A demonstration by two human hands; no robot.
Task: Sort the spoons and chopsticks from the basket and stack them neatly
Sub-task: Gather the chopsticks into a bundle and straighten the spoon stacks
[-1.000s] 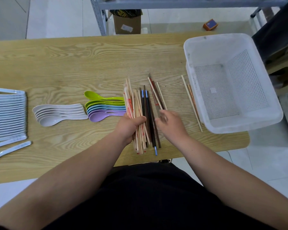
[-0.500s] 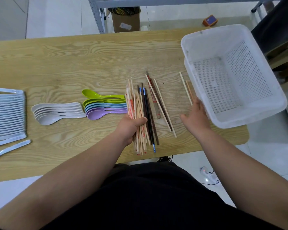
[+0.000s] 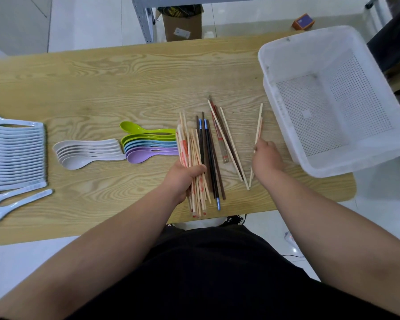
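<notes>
My left hand [image 3: 183, 179] grips a bundle of light wooden chopsticks [image 3: 189, 146] lying on the wooden table [image 3: 125, 84]. Dark chopsticks [image 3: 208, 155] with blue bands lie right beside the bundle. A few loose chopsticks [image 3: 226, 144] lie fanned out to their right. My right hand [image 3: 266, 158] holds a pair of thin wooden chopsticks [image 3: 259, 125] near the white basket [image 3: 286, 139], which shows nothing inside. Coloured spoons [image 3: 148, 144], beige spoons [image 3: 88, 153] and white spoons [image 3: 14, 153] lie stacked in rows to the left.
The basket overhangs the table's right edge. A metal shelf leg [image 3: 143, 19] and a cardboard box [image 3: 183, 21] stand on the floor behind the table. An orange box [image 3: 303, 21] lies on the floor further right.
My right hand left the loose chopsticks in the middle, reached to the pair beside the basket and took hold of it. The pair now lies turned, clear of the basket. My left hand kept its grip.
</notes>
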